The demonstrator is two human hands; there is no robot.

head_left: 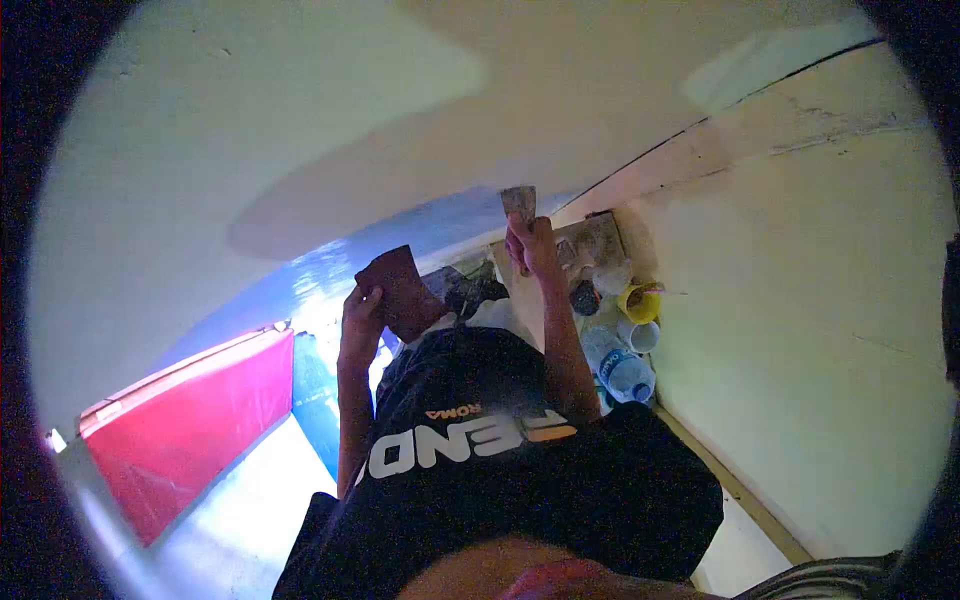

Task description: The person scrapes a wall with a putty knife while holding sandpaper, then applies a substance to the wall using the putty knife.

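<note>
A putty knife points up from my right hand, its wide, stained blade near the pale wall. The fingers of that hand are wrapped around its handle. On the left, my left hand is closed on the edge of a reddish-brown, slightly bent sheet that looks like sandpaper. The sheet is in front of my body, apart from the putty knife.
Beside my right arm stand a large clear water bottle, a white cup and a yellow container. A pale wall rises on the right. At lower left is a red panel.
</note>
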